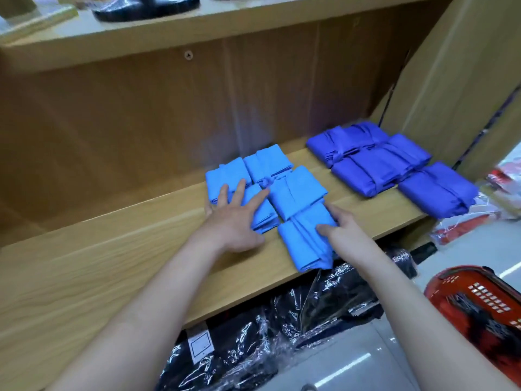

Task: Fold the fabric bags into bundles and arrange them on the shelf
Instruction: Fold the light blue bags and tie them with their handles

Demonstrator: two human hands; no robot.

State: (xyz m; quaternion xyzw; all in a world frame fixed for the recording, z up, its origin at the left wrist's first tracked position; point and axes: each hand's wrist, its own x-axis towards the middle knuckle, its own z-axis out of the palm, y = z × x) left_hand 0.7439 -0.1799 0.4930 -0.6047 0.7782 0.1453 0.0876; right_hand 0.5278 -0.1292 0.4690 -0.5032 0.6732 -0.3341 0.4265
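Black goods wrapped in crinkled clear plastic lie lowest in view, on the pale floor under the front edge of the light wooden shelf board, and a red plastic shopping basket with a slotted wall stands on the floor to the right of them. Two bare forearms reach up from the bottom edge onto the board. The right hand grips the nearest light blue folded fabric bundle, thumb on its top face and the other fingers curled round its right edge; the near end of that bundle hangs just past the front lip of the shelf. The left hand lies flat with fingers spread wide, pressing on the left light blue bundle, gripping nothing. Between and just behind the two hands lie two more light blue bundles, one in the middle touching the gripped one, and one further back, all four packed close together. Well to the right on the same board sits a separate group of darker royal blue folded bundles, overlapping in a row, the rightmost reaching the front edge. Behind everything rises the wooden back panel with a single round metal screw head, and above it an upper wooden shelf carries a glossy black rounded object, only partly in view
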